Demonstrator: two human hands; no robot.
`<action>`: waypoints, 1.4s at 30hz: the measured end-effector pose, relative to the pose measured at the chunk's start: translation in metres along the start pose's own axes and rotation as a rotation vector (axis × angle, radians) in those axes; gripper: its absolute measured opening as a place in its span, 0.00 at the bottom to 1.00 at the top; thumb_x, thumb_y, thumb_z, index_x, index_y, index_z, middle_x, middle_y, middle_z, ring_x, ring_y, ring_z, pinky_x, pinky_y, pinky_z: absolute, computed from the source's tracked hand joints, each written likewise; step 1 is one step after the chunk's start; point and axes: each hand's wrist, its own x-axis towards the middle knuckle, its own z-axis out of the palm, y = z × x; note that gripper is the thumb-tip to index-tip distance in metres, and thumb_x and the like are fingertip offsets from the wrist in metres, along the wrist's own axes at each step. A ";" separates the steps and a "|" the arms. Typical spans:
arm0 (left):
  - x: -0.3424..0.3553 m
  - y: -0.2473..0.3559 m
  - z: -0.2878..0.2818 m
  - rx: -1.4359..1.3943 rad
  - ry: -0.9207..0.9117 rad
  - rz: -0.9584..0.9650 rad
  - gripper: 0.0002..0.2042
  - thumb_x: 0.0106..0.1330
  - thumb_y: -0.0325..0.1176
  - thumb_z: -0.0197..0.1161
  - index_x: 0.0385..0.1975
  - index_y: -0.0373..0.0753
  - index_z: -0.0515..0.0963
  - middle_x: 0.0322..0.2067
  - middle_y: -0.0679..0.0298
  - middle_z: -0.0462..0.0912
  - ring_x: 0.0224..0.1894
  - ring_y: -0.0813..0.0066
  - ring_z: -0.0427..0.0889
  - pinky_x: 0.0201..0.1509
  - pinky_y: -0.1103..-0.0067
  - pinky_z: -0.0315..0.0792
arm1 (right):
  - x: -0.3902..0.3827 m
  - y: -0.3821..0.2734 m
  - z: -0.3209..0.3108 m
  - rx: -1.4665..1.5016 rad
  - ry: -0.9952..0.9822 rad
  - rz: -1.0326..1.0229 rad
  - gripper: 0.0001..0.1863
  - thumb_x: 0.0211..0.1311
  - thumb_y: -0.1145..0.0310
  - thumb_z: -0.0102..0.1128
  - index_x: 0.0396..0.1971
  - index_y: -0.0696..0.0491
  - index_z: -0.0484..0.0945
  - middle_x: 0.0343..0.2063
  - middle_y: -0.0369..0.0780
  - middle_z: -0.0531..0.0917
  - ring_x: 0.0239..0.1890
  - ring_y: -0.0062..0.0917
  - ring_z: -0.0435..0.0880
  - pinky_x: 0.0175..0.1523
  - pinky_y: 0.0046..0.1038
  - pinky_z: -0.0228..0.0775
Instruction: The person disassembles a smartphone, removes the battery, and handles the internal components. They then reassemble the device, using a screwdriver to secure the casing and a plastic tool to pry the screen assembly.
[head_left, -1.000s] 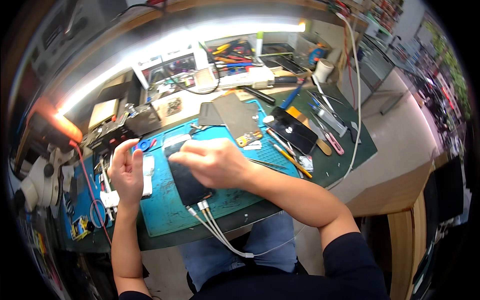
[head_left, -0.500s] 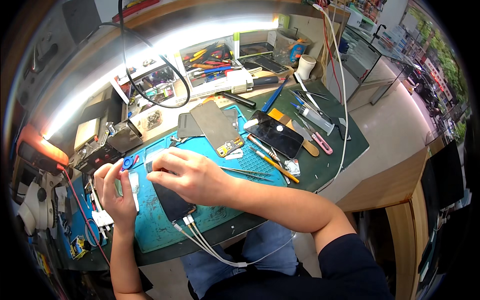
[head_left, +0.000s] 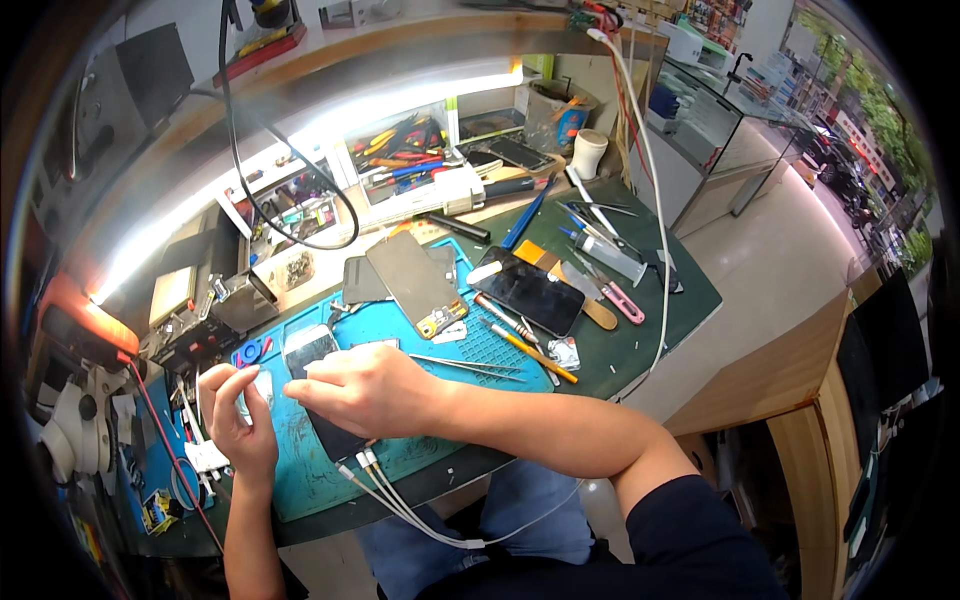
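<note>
A dark phone (head_left: 335, 437) lies on the blue repair mat (head_left: 420, 457), its near end beside white cable plugs (head_left: 362, 460). My right hand (head_left: 370, 390) is over the phone, thumb and fingers pinched together at its left edge; whatever they hold is hidden. Past the knuckles shows a shiny, clear-looking patch (head_left: 308, 345) at the phone's far end; I cannot tell whether it is film or glare. Left of the phone, my left hand (head_left: 243, 430) is raised, fingers curled, with a gap to the thumb. Behind it are a pale object (head_left: 262, 385) and a blue ring-shaped piece (head_left: 250, 352).
Tweezers (head_left: 465, 367), an opened phone part (head_left: 415, 285) and another black phone (head_left: 527, 290) lie beyond my right hand. Screwdrivers, a pink-handled knife (head_left: 622, 302) and a syringe (head_left: 610, 255) are farther right. An orange multimeter (head_left: 85, 318) stands left. A black cable loop (head_left: 290, 235) hangs above.
The view has shifted a little. My right hand has moved nearer me along the phone, uncovering more of its far end. My left hand has drawn back from the blue ring-shaped piece.
</note>
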 end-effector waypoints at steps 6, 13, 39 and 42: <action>0.005 0.004 0.000 -0.021 -0.066 0.028 0.15 0.49 0.13 0.57 0.36 0.35 0.79 0.33 0.57 0.74 0.37 0.64 0.75 0.40 0.74 0.69 | 0.002 0.000 -0.001 -0.007 -0.020 -0.001 0.12 0.56 0.71 0.60 0.41 0.53 0.78 0.22 0.36 0.74 0.24 0.28 0.80 0.26 0.29 0.71; 0.000 0.010 0.002 -0.059 -0.120 -0.005 0.19 0.44 0.11 0.56 0.37 0.37 0.80 0.31 0.60 0.69 0.35 0.66 0.71 0.38 0.77 0.66 | 0.002 -0.002 -0.002 0.001 -0.042 0.014 0.13 0.55 0.72 0.60 0.42 0.53 0.78 0.22 0.36 0.74 0.22 0.28 0.79 0.26 0.29 0.71; -0.001 0.015 -0.001 -0.304 -0.160 -0.049 0.11 0.56 0.13 0.60 0.38 0.31 0.80 0.31 0.54 0.83 0.32 0.64 0.84 0.38 0.77 0.76 | 0.004 -0.012 0.001 0.118 -0.085 0.038 0.17 0.59 0.70 0.61 0.48 0.56 0.75 0.24 0.36 0.76 0.26 0.28 0.81 0.28 0.30 0.72; -0.005 0.010 0.000 -0.354 -0.167 -0.113 0.10 0.57 0.12 0.60 0.37 0.30 0.79 0.30 0.55 0.83 0.32 0.67 0.83 0.37 0.78 0.76 | 0.004 -0.013 0.000 0.117 -0.124 0.038 0.18 0.59 0.70 0.61 0.50 0.56 0.75 0.24 0.36 0.76 0.26 0.28 0.81 0.28 0.30 0.72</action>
